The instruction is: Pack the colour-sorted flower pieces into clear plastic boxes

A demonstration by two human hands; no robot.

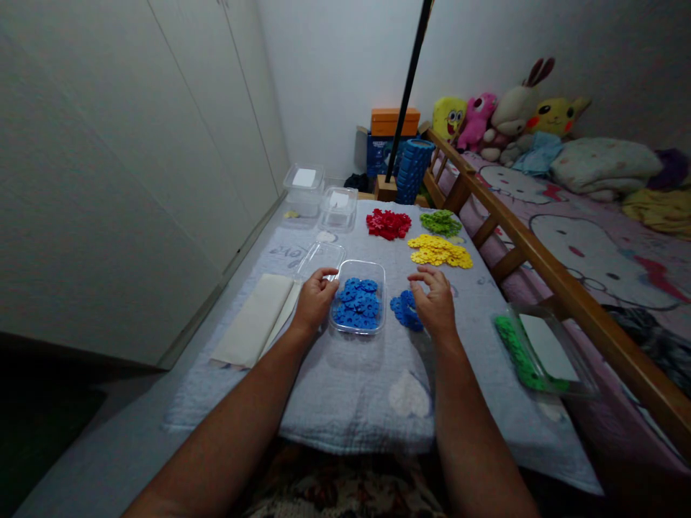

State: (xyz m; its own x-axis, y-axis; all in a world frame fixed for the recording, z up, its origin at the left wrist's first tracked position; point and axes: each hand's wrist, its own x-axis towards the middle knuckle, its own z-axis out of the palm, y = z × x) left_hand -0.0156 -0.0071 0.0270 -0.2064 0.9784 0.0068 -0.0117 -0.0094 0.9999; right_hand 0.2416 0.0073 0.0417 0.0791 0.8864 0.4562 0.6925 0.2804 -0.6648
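A clear plastic container stands in the middle of the table, partly filled with blue flower-shaped plastic discs. At its left rim is my left hand, thumb and fingers closed on the edge. My right hand hovers just right of the container, over a smaller pile of blue discs. Its thumb and forefinger are bent with a small gap between them, and I see nothing in them. The hand hides part of that pile. Behind the container's left corner lies a clear lid.
Red, yellow and light green pieces lie in piles at the back right. A lidded box of green pieces sits at the right edge by the wooden bed rail. Folded cloth lies left; lidded containers stand behind.
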